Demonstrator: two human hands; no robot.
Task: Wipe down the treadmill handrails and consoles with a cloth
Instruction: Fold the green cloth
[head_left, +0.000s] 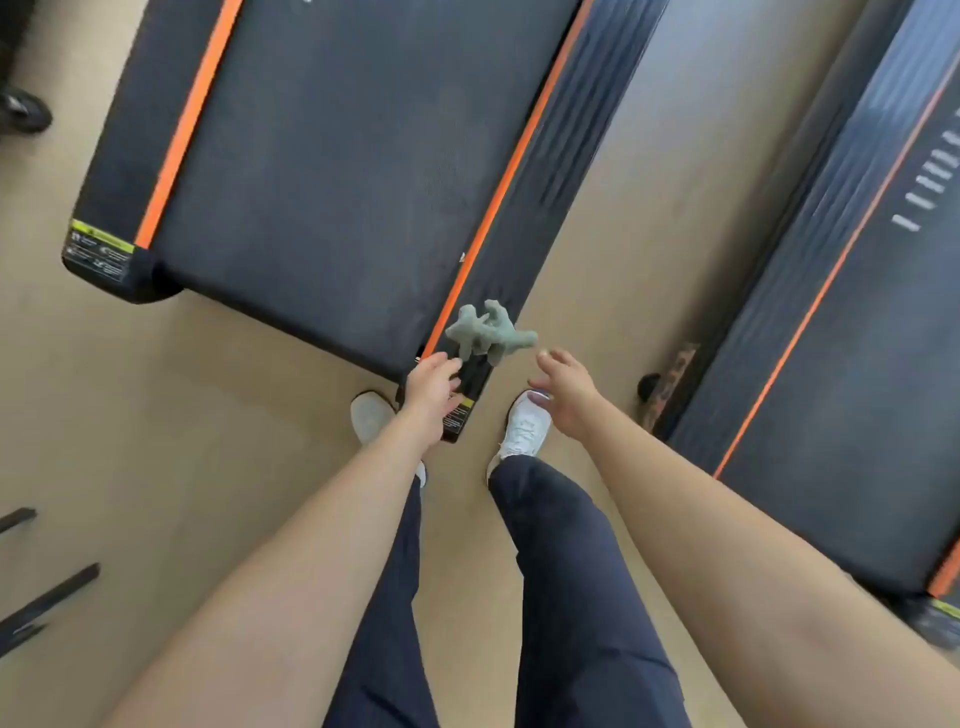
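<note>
Downward view from the head camera: a person is standing on a smooth tan floor (156, 415) at the rear end of a black treadmill with a dark running belt and two orange side stripes (332, 171). A small, crumpled grey-green cloth (488, 332) is showing over this treadmill's rear right corner, at the near end of the right orange stripe and just beyond both hands. The left hand (431, 387) is reaching forward, and its fingertips are meeting the cloth's lower left fold. Whether they are pinching it or only touching it cannot be told (the contact is small and blurred). The right hand (566, 395) is reaching alongside with its fingers spread and relaxed, holding nothing. Its fingertips are lying just right of the cloth and apart from it. Whether the cloth is resting on the side rail or hanging above it cannot be told either. Below the hands, two white lace-up shoes (527, 428) are standing on the floor on either side of the treadmill's corner, under dark navy trouser legs (571, 571). A yellow-and-black warning label (98, 249) is sitting on the treadmill's rear left corner. A second black treadmill with an orange stripe (831, 364) is running parallel at the right, separated from the first by a strip of floor. Thin black bars (47, 597) are lying on the floor at the lower left edge.
</note>
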